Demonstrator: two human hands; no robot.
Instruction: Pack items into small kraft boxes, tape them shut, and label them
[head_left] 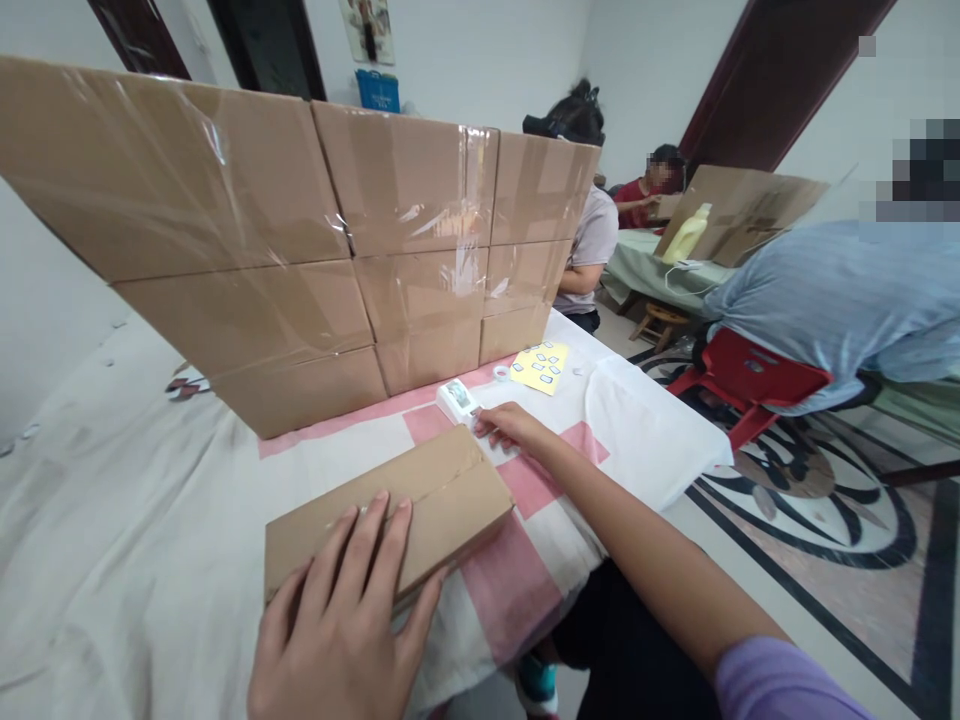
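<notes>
A closed, flat cardboard box (442, 490) lies on the cloth in front of me. My left hand (352, 600) rests on its top with fingers spread, the thumb along the near edge. Just past the box's far right corner, my right hand (510, 425) has its fingers bent together at the end of a small white case (456, 400) with a greyish patch on top. Whatever is between those fingertips is too small to make out. Close by are a white ring (501, 373) and a yellow sheet (538, 367) with blue-outlined shapes.
A wall of taped cartons (420, 200) stands along the far side of the pink-and-white cloth (517, 580). White plastic (645, 410) covers the table's right end. Behind are several people, a red chair (765, 375) and a yellow bottle (686, 235) on another table.
</notes>
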